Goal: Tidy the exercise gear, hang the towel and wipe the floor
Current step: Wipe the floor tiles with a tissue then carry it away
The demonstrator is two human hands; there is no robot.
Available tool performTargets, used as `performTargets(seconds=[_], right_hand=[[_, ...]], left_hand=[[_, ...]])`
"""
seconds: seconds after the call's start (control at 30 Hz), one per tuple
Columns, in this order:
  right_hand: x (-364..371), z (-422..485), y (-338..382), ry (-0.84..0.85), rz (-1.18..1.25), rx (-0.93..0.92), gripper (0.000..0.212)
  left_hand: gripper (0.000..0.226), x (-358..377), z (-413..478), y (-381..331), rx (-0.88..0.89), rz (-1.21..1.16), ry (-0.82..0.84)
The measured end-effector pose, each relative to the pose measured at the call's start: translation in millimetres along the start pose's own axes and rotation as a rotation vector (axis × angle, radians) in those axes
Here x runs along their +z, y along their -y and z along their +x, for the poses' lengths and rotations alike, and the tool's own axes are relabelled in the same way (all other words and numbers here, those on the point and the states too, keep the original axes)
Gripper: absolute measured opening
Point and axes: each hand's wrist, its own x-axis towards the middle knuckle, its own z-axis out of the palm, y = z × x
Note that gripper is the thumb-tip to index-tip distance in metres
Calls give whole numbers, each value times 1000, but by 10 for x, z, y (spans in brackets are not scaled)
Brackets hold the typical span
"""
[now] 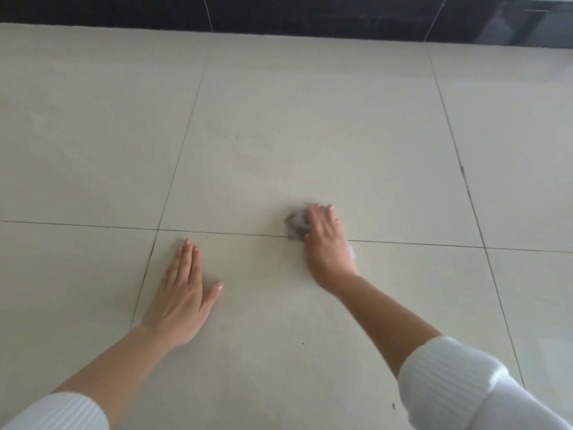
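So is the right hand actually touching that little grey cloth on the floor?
Touching. In the head view the right hand lies over the crumpled cloth, fingers pressing it against the tiled floor, no gap between them. The cloth is blurred.

You are looking down at an indoor room, likely a home: a floor of large pale glossy tiles with thin dark grout lines, edged at the far side by a black tiled skirting.
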Motion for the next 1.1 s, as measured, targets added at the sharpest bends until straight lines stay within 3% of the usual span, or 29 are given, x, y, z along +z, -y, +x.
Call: performTargets(seconds=[0.07, 0.17, 0.27, 0.33, 0.47, 0.57, 0.67, 0.73, 0.9, 1.03, 1.1], right_hand=[[165, -246, 220, 51, -33, -277, 57], [181, -461, 230, 272, -111, -603, 59], [-25, -266, -17, 339, -241, -811, 59], [-167, -24, -240, 261, -280, -701, 58], [-481, 516, -708, 16, -203, -93, 55], [-602, 827, -805, 11, -238, 180, 56], [-495, 1037, -559, -9, -162, 332, 60], [-283, 967, -242, 12, -109, 177, 56], [215, 121, 286, 191, -141, -589, 51], [96, -69, 147, 446, -198, -968, 57], [26, 160, -18, 429, -277, -1032, 56]], left_hand=[[100, 27, 65, -13, -1, -6, -46], [89, 47, 195, -29, -36, -24, -115], [84, 76, 318, -15, -73, -30, -157], [83, 113, 342, -4, -84, -34, -163], [81, 146, 321, -10, -76, -40, -195], [80, 144, 330, -17, -78, -48, -209], [80, 148, 342, -21, -76, -40, -230], [79, 149, 337, -23, -77, -44, -236], [64, 71, 327, -52, -80, -135, -320], [57, -84, 630, 26, -45, -165, -404], [59, -166, 876, 109, -55, -121, -420]])
